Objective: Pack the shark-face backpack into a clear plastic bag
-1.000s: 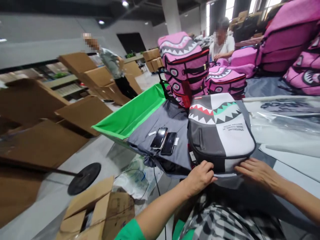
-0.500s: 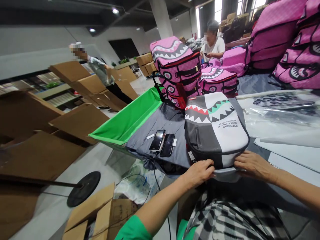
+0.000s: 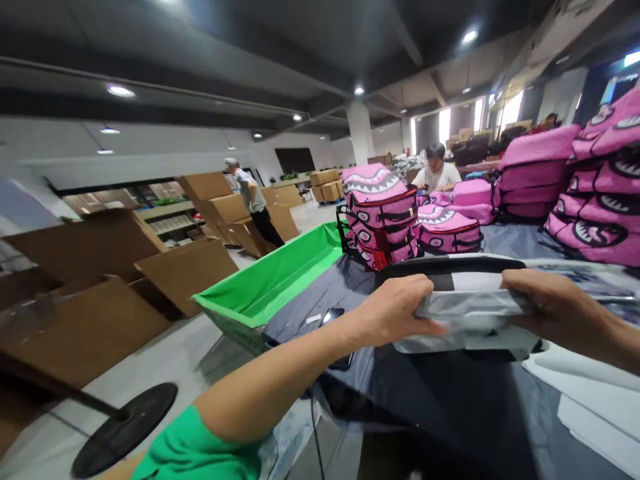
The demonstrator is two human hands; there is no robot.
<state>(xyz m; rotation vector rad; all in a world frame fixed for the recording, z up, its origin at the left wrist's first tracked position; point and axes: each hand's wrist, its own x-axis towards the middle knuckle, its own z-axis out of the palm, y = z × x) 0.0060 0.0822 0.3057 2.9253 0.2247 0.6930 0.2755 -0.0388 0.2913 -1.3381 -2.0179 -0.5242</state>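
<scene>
**Grip on both ends of a backpack, raised over the counter**

Grip closed from each side: left hand [image 3: 395,312] curled over the left end of the load, right hand [image 3: 553,300] clamped on the right end, no gap showing between either palm and the plastic. Between them, a white-and-grey backpack [image 3: 450,280] with a black rim, flat and seen almost edge-on, its lower part inside a clear plastic sleeve [image 3: 470,327]. Apparently held above the counter [image 3: 530,243], with the height hard to judge from so tilted a view.

Step in hand, going by the hands alone: a two-handed hold on backpack and sleeve together. Next move calling, in all likelihood, for even pressure at both ends, with the slippery plastic kept from sliding.

Under the left forearm, a grey cloth [image 3: 300,317] and a black phone [image 3: 333,315], partly hidden. Beyond, a green-lined bin [image 3: 270,273] at the counter's edge, and pink shark-mouth backpacks [image 3: 380,217] piled up ahead and along the right. Farther off, a seated co-worker [image 3: 435,172] behind the pink pile, a standing person [image 3: 247,193] among cardboard boxes [image 3: 215,207], and a round black stand base [image 3: 125,421] on the floor at lower left.
</scene>
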